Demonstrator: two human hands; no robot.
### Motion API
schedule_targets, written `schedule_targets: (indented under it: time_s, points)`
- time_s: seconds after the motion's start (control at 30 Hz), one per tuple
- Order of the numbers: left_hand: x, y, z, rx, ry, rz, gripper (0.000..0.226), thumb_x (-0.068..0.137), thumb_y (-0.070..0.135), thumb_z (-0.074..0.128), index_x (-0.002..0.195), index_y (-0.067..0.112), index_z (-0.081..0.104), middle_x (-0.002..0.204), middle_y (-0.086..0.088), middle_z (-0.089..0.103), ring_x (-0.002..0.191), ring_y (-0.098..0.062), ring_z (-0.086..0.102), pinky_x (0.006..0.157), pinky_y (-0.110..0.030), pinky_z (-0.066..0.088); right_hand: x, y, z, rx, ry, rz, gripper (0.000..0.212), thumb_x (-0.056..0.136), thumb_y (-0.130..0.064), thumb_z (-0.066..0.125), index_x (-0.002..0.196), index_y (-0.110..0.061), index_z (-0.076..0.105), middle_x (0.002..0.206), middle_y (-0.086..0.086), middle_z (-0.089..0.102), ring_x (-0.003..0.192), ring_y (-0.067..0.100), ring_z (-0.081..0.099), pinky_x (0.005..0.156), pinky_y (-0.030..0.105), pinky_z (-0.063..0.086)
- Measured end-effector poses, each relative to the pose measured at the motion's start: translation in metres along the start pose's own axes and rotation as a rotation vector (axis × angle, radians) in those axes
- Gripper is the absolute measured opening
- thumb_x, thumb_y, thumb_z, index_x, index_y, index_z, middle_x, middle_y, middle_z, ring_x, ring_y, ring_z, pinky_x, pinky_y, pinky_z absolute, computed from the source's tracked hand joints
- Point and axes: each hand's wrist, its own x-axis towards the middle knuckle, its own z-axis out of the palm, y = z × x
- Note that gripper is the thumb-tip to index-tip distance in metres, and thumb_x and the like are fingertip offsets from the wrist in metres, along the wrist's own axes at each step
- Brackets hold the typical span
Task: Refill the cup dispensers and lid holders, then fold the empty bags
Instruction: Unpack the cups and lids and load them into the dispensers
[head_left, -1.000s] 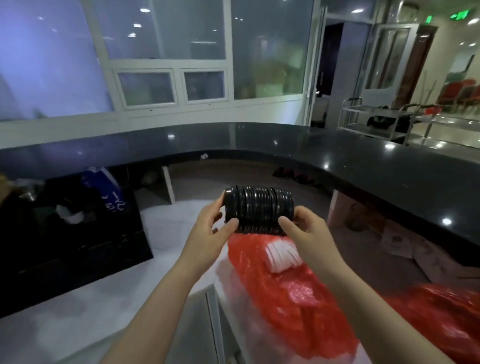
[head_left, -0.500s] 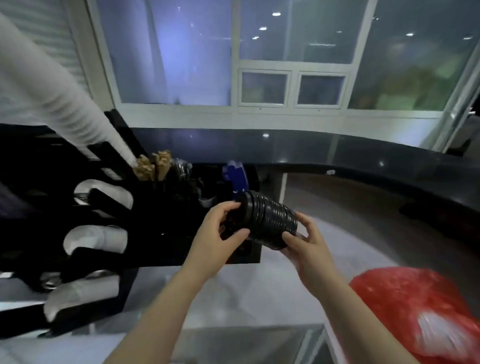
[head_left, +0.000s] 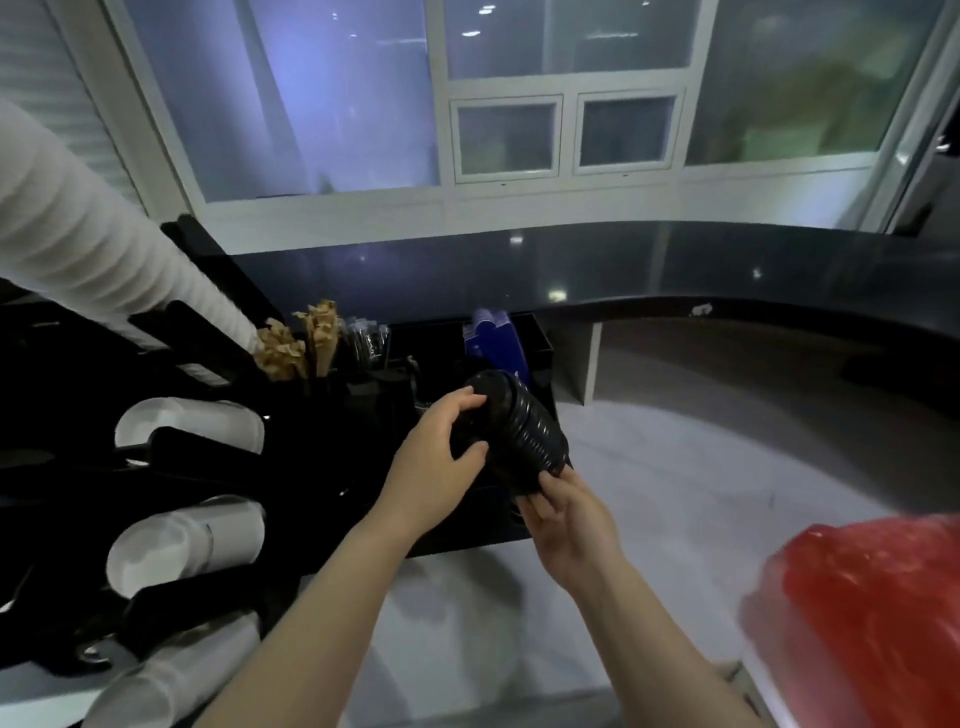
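Observation:
A stack of black lids (head_left: 524, 431) lies tilted between both hands, over the black organizer (head_left: 395, 395) at centre. My left hand (head_left: 441, 457) grips the stack's far end with curled fingers. My right hand (head_left: 563, 512) holds its near end from below. On the left, the black cup dispenser (head_left: 171, 452) carries rows of white cups (head_left: 187, 535), and a long stack of white cups (head_left: 88, 244) sticks out at the upper left. A red plastic bag (head_left: 878, 608) lies at the lower right.
Brown sleeves (head_left: 301, 343), clear wrapped items (head_left: 369, 338) and a blue packet (head_left: 498, 343) stand in the organizer's compartments. A curved black countertop (head_left: 675, 265) runs behind, with windows above. The pale lower counter (head_left: 675, 467) stretches right of the organizer.
My view swung left from the red bag to the organizer and dispenser. Both hands carried the lid stack there and tilted its far end down toward the organizer.

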Motion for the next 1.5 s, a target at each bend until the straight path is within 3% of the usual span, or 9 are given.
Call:
schedule_targets:
  time_s: [0.1, 0.33, 0.53, 0.67, 0.97, 1.07, 1.17, 1.37, 1.5]
  points:
    - [0.01, 0.0, 0.005, 0.064, -0.027, 0.032, 0.049, 0.088, 0.016, 0.062, 0.132, 0.032, 0.047, 0.136, 0.024, 0.038, 0.125, 0.007, 0.032, 0.104, -0.02, 0.03, 0.008, 0.005, 0.002, 0.026, 0.01, -0.003, 0.033, 0.095, 0.001, 0.043, 0.119, -0.012, 0.062, 0.116, 0.012, 0.068, 0.11, 0.026, 0.062, 0.088, 0.03, 0.049]
    - [0.027, -0.004, 0.018, 0.177, -0.093, 0.041, 0.051, 0.09, 0.015, 0.058, 0.137, 0.029, 0.043, 0.15, 0.012, 0.033, 0.142, -0.012, 0.024, 0.115, -0.038, 0.026, 0.022, 0.017, 0.006, -0.032, 0.166, 0.024, 0.023, 0.096, -0.008, 0.049, 0.103, -0.023, 0.066, 0.091, -0.004, 0.069, 0.084, 0.01, 0.063, 0.072, 0.022, 0.04]
    - [0.037, -0.005, 0.028, 0.189, -0.076, 0.063, 0.048, 0.092, 0.017, 0.054, 0.137, 0.028, 0.042, 0.152, 0.014, 0.03, 0.145, -0.011, 0.011, 0.11, -0.026, 0.014, 0.026, 0.027, 0.012, 0.089, 0.289, 0.07, 0.018, 0.091, -0.005, 0.059, 0.107, -0.013, 0.063, 0.093, 0.0, 0.07, 0.09, 0.011, 0.064, 0.069, 0.023, 0.043]
    - [0.036, -0.011, 0.035, 0.211, -0.135, 0.068, 0.049, 0.093, 0.017, 0.055, 0.138, 0.027, 0.04, 0.153, 0.013, 0.027, 0.145, -0.011, 0.009, 0.109, -0.025, 0.013, 0.03, 0.03, 0.006, 0.12, 0.357, 0.086, 0.01, 0.09, -0.004, 0.06, 0.096, -0.012, 0.064, 0.094, 0.002, 0.069, 0.089, 0.013, 0.064, 0.068, 0.024, 0.043]
    - [0.032, -0.032, 0.048, 0.328, -0.207, 0.077, 0.05, 0.094, 0.016, 0.052, 0.141, 0.026, 0.038, 0.155, 0.012, 0.024, 0.145, -0.01, 0.006, 0.111, -0.025, 0.01, 0.039, 0.041, -0.007, 0.086, 0.462, 0.146, 0.009, 0.09, -0.005, 0.061, 0.085, -0.012, 0.06, 0.078, 0.001, 0.063, 0.071, 0.013, 0.057, 0.062, 0.025, 0.041]
    - [0.029, -0.038, 0.054, 0.433, -0.251, 0.087, 0.054, 0.093, 0.017, 0.053, 0.143, 0.026, 0.035, 0.157, 0.01, 0.022, 0.145, -0.011, 0.007, 0.118, -0.036, 0.016, 0.039, 0.045, -0.017, 0.084, 0.49, 0.151, 0.008, 0.09, -0.004, 0.06, 0.092, -0.01, 0.058, 0.077, 0.003, 0.059, 0.066, 0.012, 0.055, 0.051, 0.022, 0.038]
    - [0.027, -0.041, 0.059, 0.501, -0.282, 0.115, 0.059, 0.092, 0.02, 0.054, 0.146, 0.025, 0.031, 0.158, 0.008, 0.019, 0.144, -0.013, 0.012, 0.117, -0.04, 0.02, 0.041, 0.046, -0.022, 0.1, 0.535, 0.125, 0.024, 0.089, -0.002, 0.062, 0.11, -0.006, 0.052, 0.078, 0.005, 0.06, 0.063, 0.011, 0.058, 0.043, 0.018, 0.041]
    - [0.03, -0.045, 0.062, 0.625, -0.271, 0.174, 0.063, 0.091, 0.023, 0.054, 0.148, 0.025, 0.027, 0.158, 0.006, 0.019, 0.145, -0.016, 0.014, 0.119, -0.042, 0.013, 0.042, 0.046, -0.027, -0.06, 0.64, 0.046, 0.006, 0.079, -0.002, 0.073, 0.076, -0.004, 0.068, 0.051, 0.004, 0.063, 0.046, 0.012, 0.059, 0.046, 0.018, 0.049]
    - [0.029, -0.047, 0.066, 0.722, -0.25, 0.218, 0.066, 0.091, 0.025, 0.053, 0.149, 0.025, 0.022, 0.159, 0.005, 0.016, 0.145, -0.016, 0.012, 0.117, -0.042, 0.007, 0.04, 0.037, -0.037, -0.221, 0.632, 0.032, 0.012, 0.073, -0.003, 0.075, 0.063, -0.008, 0.071, 0.058, 0.011, 0.068, 0.052, 0.02, 0.064, 0.057, 0.026, 0.054]
